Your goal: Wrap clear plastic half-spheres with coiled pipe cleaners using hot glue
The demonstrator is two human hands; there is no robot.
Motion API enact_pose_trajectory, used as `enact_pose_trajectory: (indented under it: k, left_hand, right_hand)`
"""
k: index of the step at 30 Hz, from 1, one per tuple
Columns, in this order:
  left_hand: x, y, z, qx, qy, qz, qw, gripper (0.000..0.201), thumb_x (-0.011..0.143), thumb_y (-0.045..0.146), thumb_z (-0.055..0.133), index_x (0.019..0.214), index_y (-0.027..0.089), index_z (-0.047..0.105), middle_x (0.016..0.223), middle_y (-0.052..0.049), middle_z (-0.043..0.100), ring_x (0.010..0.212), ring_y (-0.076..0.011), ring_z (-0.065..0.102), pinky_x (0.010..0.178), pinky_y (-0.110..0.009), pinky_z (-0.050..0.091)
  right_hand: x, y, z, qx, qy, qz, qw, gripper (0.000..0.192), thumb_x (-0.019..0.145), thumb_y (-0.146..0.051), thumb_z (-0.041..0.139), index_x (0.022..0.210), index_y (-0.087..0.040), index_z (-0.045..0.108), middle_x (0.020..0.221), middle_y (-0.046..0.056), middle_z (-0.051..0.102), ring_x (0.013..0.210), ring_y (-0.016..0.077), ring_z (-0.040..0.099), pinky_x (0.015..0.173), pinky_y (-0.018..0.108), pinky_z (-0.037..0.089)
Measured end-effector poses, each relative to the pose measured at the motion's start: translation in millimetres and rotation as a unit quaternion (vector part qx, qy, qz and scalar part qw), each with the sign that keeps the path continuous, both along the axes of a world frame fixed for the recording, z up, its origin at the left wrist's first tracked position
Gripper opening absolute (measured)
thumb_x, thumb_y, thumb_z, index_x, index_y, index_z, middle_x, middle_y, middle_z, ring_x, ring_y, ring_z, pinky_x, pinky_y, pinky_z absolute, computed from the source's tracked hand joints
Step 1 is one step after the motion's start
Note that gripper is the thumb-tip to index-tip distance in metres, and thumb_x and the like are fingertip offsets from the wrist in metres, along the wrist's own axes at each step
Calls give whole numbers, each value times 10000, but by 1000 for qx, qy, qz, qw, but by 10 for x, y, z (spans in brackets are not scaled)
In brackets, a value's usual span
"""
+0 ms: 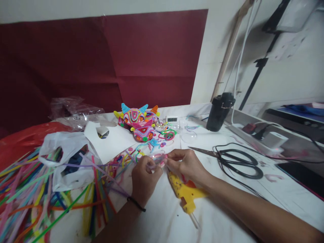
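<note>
My left hand [144, 180] and my right hand [187, 166] meet over the middle of the table, fingers pinched. Between their fingertips is a small pink pipe-cleaner piece [163, 160], its shape partly covered by the fingers. A purple pipe cleaner [111, 178] stretches left from my left hand, and its end at the fingers is hard to make out. Under my right hand and forearm lies a yellow glue gun [186, 195]. Just beyond the hands stand colourful horned animal heads [136, 118] made of coiled pipe cleaners, with small trimmings in front of them.
Loose pipe cleaners [32, 199] and a white plastic bag [68, 158] cover the left side. Black-handled scissors [238, 163] and a cable lie to the right, near a phone [303, 177]. A black cup [220, 113] and a power strip [265, 138] stand farther back.
</note>
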State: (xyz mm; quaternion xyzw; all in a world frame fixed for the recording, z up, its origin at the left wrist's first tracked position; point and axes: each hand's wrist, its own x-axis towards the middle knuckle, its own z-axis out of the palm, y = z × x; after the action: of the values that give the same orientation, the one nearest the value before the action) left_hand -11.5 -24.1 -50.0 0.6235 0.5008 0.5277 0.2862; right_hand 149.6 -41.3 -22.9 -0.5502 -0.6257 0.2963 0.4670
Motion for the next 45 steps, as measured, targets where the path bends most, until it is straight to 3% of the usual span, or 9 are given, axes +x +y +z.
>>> enact_pose_trajectory:
  k: [6,11,24,40,45]
  left_hand:
    - [-4,-1,7,11,39,5,999,180,596,168,659,579,228,489,505,70,436,455,-108,386,467,-224,254]
    - [4,-10,10,26,52,5,998,184,592,156,654,585,225,483,533,66,461,464,-104,394,474,-224,269]
    - [-27,27,-37,54,131,4,990,145,642,190,606,640,222,465,548,74,427,469,-104,412,473,-218,299]
    - [-15,16,-34,87,150,6,985,143,635,183,592,626,213,453,583,71,468,470,-87,431,481,-207,350]
    - [-12,25,-36,70,154,13,985,133,625,187,591,625,213,461,564,75,460,457,-88,425,479,-209,352]
  right_hand:
    - [12,51,-39,-28,49,-5,998,187,701,-317,684,699,-133,716,591,10,644,505,123,538,423,210,395]
    - [8,61,-45,-54,84,-4,995,195,657,-322,713,674,-130,687,547,-14,590,457,98,470,390,205,356]
    - [-10,38,-49,-73,71,-5,995,41,690,-198,634,681,-161,648,442,-58,545,345,87,462,379,213,344]
    - [8,65,-109,-86,71,6,994,132,659,-276,683,714,-158,662,540,-28,602,390,82,458,386,213,333]
    - [2,61,-92,-93,84,3,992,131,661,-274,675,706,-151,667,483,-37,582,356,79,436,376,214,322]
